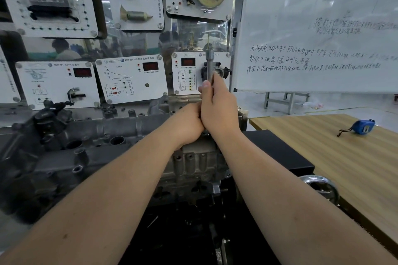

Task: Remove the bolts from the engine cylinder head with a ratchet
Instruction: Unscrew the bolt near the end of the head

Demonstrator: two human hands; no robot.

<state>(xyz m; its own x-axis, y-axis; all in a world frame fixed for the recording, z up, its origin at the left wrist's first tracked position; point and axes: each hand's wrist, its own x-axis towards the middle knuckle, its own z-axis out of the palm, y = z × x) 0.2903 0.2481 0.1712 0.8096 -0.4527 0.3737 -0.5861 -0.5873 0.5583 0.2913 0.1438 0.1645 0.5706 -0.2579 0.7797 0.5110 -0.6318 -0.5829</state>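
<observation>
Head view: right hand [217,109] wrapped around a metal ratchet tool [209,64], thumb up along the shaft, the silver shaft standing nearly upright above the fist, in front of the instrument panels [131,80]. Left hand [189,125] clenched just below and pressed against the right one, probably around the lower part of the same tool, though the grip itself hidden behind the knuckles; both fists above the right end of the grey engine cylinder head [120,135], its round holes open along the top. Further right, a blue tape measure [363,127] lying on the wooden table [323,157], well apart from the hands, and a whiteboard [323,28] with handwriting behind.
</observation>
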